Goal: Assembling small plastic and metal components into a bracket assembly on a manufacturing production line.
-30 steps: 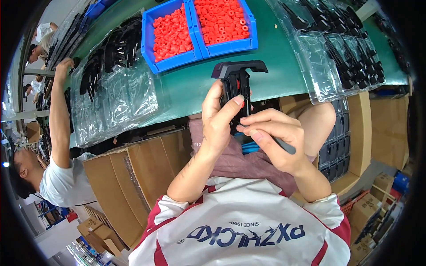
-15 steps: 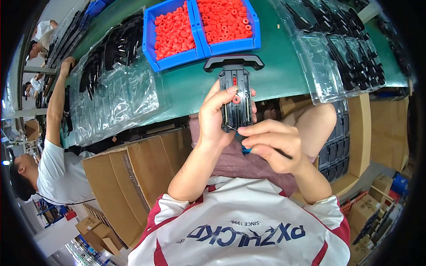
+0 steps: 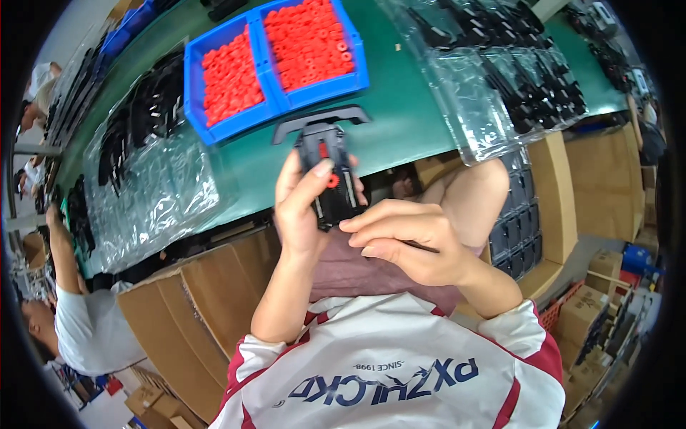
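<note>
My left hand is closed around a black plastic assembly, held above my lap by the near table edge. A wide curved black bar crosses the assembly's far end. On its face are a small red gear and a red insert; my left thumb presses beside them. My right hand pinches a thin dark-handled tool, with the fingertips at the assembly's near end. The tool's tip is hidden, so its exact kind cannot be told.
Two blue bins of small red parts stand beyond the assembly. Clear plastic trays with black parts lie on both sides of the green table. Cardboard boxes stand left and right of my legs. A co-worker's arm is at far left.
The whole view has shifted, so the bins and assembly appear farther left. My left hand still grips the assembly. The blue bit below my right fingers no longer shows.
</note>
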A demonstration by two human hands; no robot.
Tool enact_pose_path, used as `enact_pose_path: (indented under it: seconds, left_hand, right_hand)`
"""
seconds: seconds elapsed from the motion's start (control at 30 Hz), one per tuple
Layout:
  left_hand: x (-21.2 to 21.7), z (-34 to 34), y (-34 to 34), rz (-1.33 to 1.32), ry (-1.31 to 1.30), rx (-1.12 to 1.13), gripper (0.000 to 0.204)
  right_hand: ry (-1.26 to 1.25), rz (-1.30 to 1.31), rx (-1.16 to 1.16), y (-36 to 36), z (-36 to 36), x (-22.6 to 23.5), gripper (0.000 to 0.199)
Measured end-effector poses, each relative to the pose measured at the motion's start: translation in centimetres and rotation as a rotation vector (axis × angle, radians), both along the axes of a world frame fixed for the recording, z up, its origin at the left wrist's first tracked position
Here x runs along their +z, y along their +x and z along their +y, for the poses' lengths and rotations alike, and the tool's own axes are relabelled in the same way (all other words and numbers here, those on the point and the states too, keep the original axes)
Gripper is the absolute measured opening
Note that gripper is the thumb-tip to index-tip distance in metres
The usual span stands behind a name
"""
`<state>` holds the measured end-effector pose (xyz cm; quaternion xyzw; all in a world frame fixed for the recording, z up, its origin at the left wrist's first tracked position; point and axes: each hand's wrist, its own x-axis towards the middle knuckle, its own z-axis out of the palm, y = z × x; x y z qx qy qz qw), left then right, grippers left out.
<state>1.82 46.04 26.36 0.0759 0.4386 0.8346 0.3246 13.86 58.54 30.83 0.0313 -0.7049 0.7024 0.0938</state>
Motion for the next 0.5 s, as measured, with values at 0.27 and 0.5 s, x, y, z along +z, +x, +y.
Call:
enact_pose_path:
  seconds: [0.27,0.5]
  left_hand:
    - [-0.2,-1.5,0.7,-0.046,0.039,0.096,0.043]
    - [-1.3,-3.1,0.4,-0.039,0.048,-0.06,0.046]
  right_hand:
    - [0.376,0.124,-0.578,-6.0,11.0,4.2,0.03]
    - [0.838,-0.279,-0.676,-12.4,21.1,-1.7,0.023]
